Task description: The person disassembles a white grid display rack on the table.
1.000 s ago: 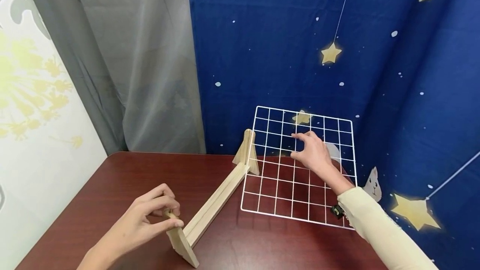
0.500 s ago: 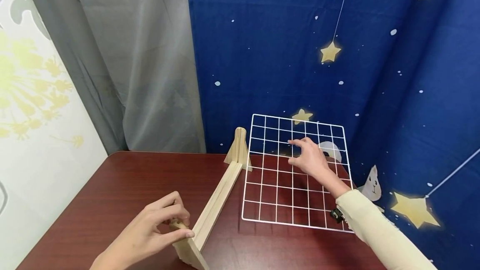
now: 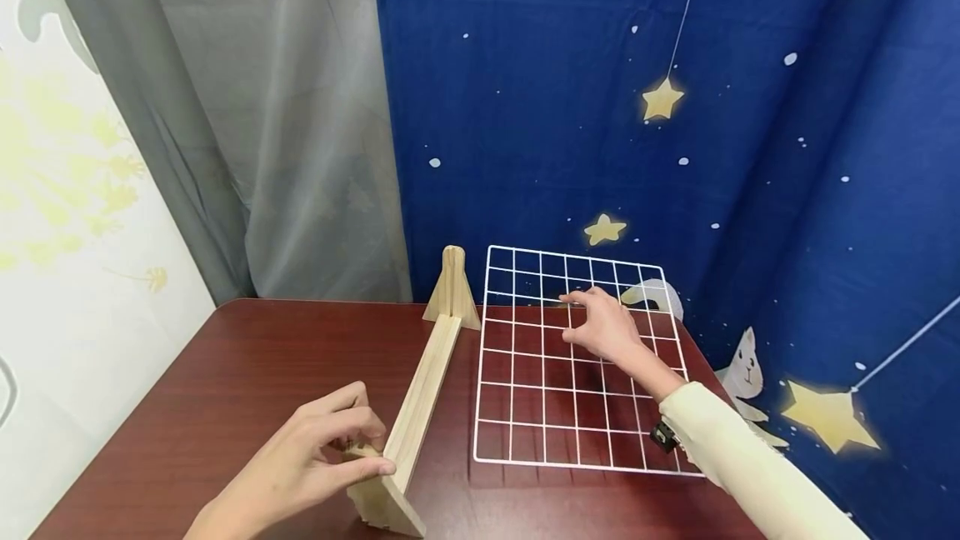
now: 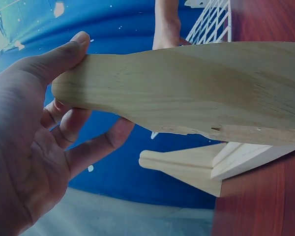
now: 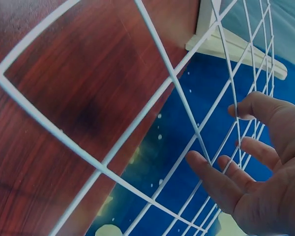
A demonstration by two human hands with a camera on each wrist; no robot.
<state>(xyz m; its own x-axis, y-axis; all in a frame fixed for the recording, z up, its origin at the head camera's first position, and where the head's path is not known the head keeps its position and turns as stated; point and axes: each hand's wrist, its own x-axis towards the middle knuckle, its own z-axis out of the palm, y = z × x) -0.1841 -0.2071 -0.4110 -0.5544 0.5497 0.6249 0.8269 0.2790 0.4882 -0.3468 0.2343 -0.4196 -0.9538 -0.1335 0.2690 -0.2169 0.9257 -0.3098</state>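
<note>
My left hand (image 3: 300,457) pinches the rounded top of the near upright (image 3: 384,505) of a pale wooden stand. In the left wrist view, the thumb lies over one face of this upright (image 4: 187,88) and the fingers are behind it. A grooved rail (image 3: 426,390) runs back to the matching far upright (image 3: 452,290). To the right of the stand, my right hand (image 3: 606,327) holds a white wire grid (image 3: 562,465) tilted over the table. In the right wrist view, the fingers and thumb of this hand (image 5: 270,182) grip the wires near the grid's middle.
A dark red-brown table (image 3: 247,382) lies under everything. Behind it hang a blue star-patterned curtain (image 3: 525,107) and a grey curtain (image 3: 315,148). A small black camera (image 3: 663,437) sits on the right wrist beside the grid.
The stand's far end has swung left while its near end shifted slightly right with my left hand. My right hand has brought the grid lower and a little left.
</note>
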